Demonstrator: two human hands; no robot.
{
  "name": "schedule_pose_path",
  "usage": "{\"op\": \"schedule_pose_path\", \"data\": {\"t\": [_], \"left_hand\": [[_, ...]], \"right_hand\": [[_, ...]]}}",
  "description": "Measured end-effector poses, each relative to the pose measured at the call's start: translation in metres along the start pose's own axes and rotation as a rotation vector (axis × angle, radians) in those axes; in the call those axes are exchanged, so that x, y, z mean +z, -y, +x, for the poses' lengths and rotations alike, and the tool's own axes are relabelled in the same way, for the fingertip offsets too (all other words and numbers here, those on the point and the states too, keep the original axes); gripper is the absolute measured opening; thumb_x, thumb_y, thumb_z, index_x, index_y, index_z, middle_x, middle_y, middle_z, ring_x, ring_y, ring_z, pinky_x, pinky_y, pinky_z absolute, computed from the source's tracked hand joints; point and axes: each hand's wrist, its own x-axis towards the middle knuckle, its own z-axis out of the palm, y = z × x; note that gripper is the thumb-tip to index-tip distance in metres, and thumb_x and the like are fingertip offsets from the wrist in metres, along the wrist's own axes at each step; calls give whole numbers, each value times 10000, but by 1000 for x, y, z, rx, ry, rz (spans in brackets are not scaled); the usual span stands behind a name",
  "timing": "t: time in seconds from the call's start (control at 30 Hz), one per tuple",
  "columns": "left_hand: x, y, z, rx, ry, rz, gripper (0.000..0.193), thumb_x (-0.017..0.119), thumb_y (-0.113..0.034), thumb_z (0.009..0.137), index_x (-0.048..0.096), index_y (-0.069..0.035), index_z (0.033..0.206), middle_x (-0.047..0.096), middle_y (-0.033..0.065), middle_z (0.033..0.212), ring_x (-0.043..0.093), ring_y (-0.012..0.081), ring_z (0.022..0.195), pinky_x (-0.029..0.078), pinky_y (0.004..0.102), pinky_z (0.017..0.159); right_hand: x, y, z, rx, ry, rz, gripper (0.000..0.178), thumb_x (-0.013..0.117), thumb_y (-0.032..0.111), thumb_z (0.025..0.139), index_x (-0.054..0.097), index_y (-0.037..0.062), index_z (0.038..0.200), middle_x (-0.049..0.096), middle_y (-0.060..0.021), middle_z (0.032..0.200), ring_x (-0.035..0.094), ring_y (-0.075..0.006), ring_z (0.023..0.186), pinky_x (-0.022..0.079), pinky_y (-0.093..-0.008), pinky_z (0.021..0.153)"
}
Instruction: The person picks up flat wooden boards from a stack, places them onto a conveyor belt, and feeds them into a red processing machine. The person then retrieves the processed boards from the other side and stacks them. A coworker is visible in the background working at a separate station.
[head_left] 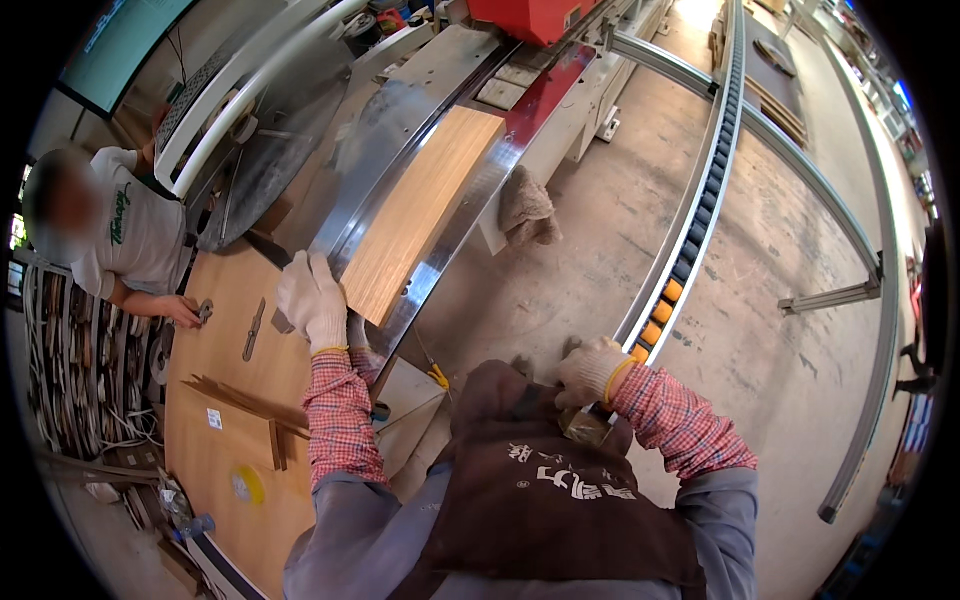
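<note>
A long wood-grain board (pixel 425 205) lies lengthwise on the shiny metal bed (pixel 425 285) of a machine. At its near left corner rests my left hand (pixel 312 298), in a white knit glove, fingers stretched forward with nothing visibly held in them. My right hand (pixel 592 372), gloved the same way, is held close to the front of my dark apron (pixel 570 500), its fingers curled closed. Just below that hand shows a small shiny yellowish piece (pixel 588 427); whether the fingers grip it is hidden. Checked sleeve covers are on both my forearms.
Left of me a wooden table (pixel 215 345) bears a flat metal tool (pixel 254 330), stacked boards (pixel 240 425) and a yellow tape roll (pixel 247 485). A co-worker (pixel 130 225) stands beyond it. A roller conveyor rail (pixel 690 240) runs along the right. A cloth (pixel 528 208) hangs beside the machine.
</note>
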Motion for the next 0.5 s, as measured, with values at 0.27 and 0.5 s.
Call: {"op": "schedule_pose_path", "data": {"t": [0.27,0.5], "left_hand": [[7,-3,-2,-29,-3,-4,444,520,-383,1057,700,-31,1260,701,195,1241,612,406,1168,426,521,1049],[0,-11,-16,-82,-94,-104,420,564,-352,1057,679,-9,1270,681,208,1280,574,415,1243,420,506,1091]], "right_hand": [[0,-17,-43,-229,-744,80,423,698,396,932,690,93,1227,728,-146,988,704,-367,975,557,-471,903],[1,-38,-58,-273,-658,55,318,711,318,923,677,41,1075,673,-122,862,677,-359,891,540,-455,869]]}}
